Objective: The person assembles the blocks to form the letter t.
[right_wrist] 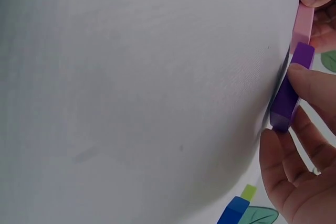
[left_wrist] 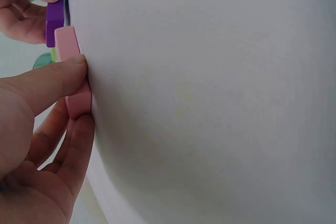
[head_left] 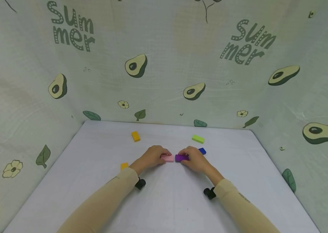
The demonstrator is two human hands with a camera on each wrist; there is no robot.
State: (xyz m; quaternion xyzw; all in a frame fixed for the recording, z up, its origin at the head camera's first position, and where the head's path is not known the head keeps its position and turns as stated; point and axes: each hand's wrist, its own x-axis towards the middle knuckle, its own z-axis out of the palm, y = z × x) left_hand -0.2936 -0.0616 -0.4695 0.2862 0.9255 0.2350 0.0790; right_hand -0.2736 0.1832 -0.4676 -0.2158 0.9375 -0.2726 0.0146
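Near the middle of the table, my left hand (head_left: 154, 156) pinches a pink block (head_left: 167, 158) between thumb and fingers. Facing it, my right hand (head_left: 194, 158) grips a purple block (head_left: 182, 158). A narrow gap separates the two blocks in the head view. The left wrist view shows the thumb on the long side of the pink block (left_wrist: 67, 43) and fingers at its end. In the right wrist view the thumb presses the purple block (right_wrist: 286, 95), with fingertips by its lower end.
A blue block (head_left: 202, 151) lies just behind my right hand, partly hidden. Farther back is a lime green block (head_left: 198, 139). One orange-yellow block (head_left: 135, 136) lies at the back left, another yellow block (head_left: 124, 166) beside my left forearm. Patterned cloth (head_left: 161, 106) surrounds the white table (head_left: 175, 207).
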